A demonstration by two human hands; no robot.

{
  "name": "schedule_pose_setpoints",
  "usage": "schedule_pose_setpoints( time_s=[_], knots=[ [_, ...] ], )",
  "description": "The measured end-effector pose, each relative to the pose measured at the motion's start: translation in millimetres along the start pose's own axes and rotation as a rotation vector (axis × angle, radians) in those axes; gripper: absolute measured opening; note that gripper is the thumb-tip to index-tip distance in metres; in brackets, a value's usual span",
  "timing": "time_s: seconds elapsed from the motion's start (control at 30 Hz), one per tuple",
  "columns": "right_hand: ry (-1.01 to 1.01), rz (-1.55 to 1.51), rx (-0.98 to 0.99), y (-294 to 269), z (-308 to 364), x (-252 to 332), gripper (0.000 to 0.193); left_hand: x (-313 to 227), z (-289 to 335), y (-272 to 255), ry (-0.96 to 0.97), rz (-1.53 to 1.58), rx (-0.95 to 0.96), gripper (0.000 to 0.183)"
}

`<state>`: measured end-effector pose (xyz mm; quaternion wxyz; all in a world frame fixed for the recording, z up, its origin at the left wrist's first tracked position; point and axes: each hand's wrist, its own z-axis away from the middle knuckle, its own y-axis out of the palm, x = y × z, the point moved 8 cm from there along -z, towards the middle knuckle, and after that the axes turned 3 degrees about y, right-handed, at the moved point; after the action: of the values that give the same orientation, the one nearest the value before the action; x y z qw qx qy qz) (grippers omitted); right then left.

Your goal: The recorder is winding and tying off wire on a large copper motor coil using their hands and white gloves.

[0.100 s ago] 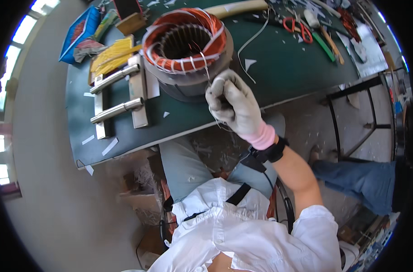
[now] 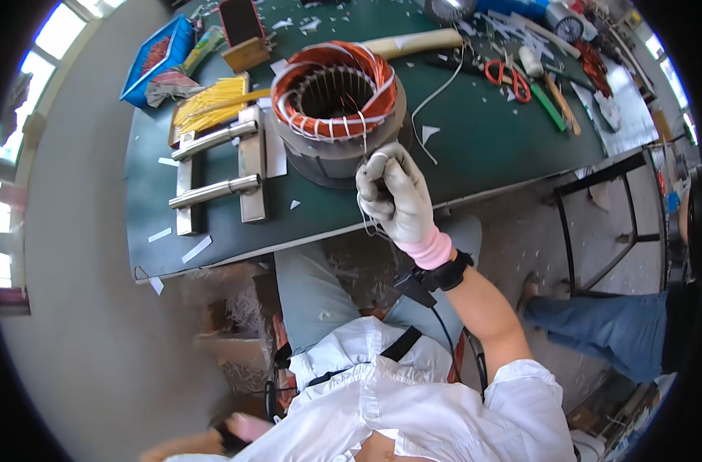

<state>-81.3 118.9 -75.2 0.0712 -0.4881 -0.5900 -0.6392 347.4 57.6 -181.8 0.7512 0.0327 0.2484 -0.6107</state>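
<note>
A motor stator [image 2: 331, 154] stands upright on the green-topped table, a ring of copper windings [image 2: 293, 108] bulging from its top. White lacing cord binds the windings along the near side. From them a strand of white cord [image 2: 365, 132] runs down to my right hand [image 2: 397, 189], which wears a whitish glove with a pink cuff. Its fingers are curled closed on the cord beside the stator's near right side, and loose cord hangs below them. At the lower left, close to my shirt, my left hand shows only a blurred pink cuff [image 2: 247, 426]; its fingers are hidden.
Left of the stator lie a metal frame with two rods [image 2: 216, 192], yellow strips [image 2: 212, 104] and a blue bin [image 2: 157, 58]. A phone [image 2: 241, 23] rests on a wooden stand behind. Red-handled scissors [image 2: 508, 81] and other tools lie right. Someone's legs [image 2: 605, 327] are at right.
My left forearm and cuff have come into view at the lower left. The table scene has shifted slightly right and down in the picture. My right hand still grips the cord.
</note>
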Motion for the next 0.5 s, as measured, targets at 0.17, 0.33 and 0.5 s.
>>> schedule_pose_setpoints(
  time_s=[0.17, 0.33, 0.5],
  knots=[
    [-0.062, 0.06, -0.001, -19.1, 0.8, 9.5, 0.021, -75.8, 73.5, -307.6, 0.162, -0.032, -1.405, 0.02],
    [0.248, -0.451, -0.158, 1.1, 0.6, 6.3, 0.015, -126.9, 62.3, -426.3, 0.192, -0.388, -2.102, 0.013],
    [-0.255, 0.527, -0.125, 5.3, 11.7, 28.1, 0.015, -126.7, 40.6, -438.7, 0.117, -0.603, -2.037, 0.014]
  ],
)
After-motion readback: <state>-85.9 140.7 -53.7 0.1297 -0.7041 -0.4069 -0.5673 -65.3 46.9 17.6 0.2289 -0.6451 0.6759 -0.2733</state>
